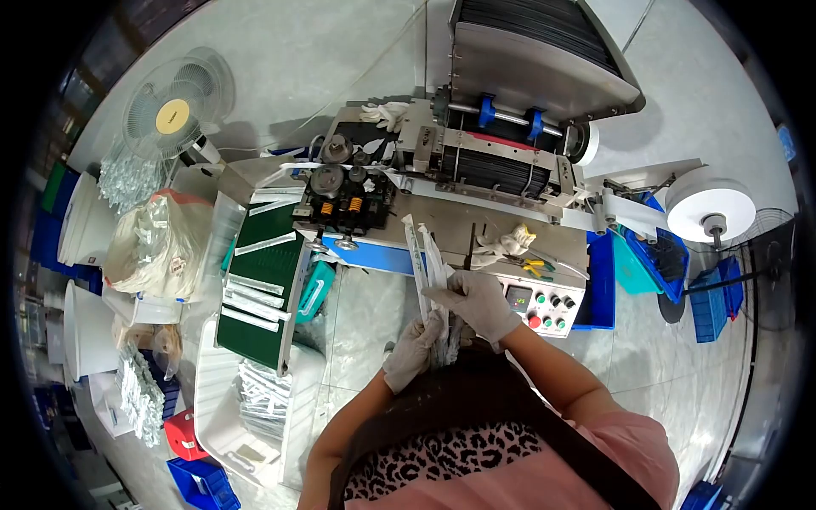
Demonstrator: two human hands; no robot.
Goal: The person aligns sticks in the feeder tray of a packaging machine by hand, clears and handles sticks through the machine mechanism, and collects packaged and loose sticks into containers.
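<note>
Both of my hands wear white gloves and are in front of my apron. My left hand (pixel 409 355) is closed around the lower part of a small bunch of narrow white wrapped packets (pixel 435 265), which look like wrapped straws. The bunch stands roughly upright, its upper ends fanned slightly apart. Higher up, my right hand (pixel 480 306) pinches the same bunch from the right side. More of these packets (pixel 255 299) lie crosswise on a green conveyor belt (pixel 249 338) to the left. The fingers partly hide the lower ends of the bunch.
A packing machine (pixel 501 161) with a hopper of black sticks (pixel 531 30) stands ahead, its control panel (pixel 541 308) near my right hand. Pliers (pixel 535 269) and a glove (pixel 503 246) lie on it. A white bin (pixel 223 408) holding packets sits below the belt; a fan (pixel 172 116) stands left.
</note>
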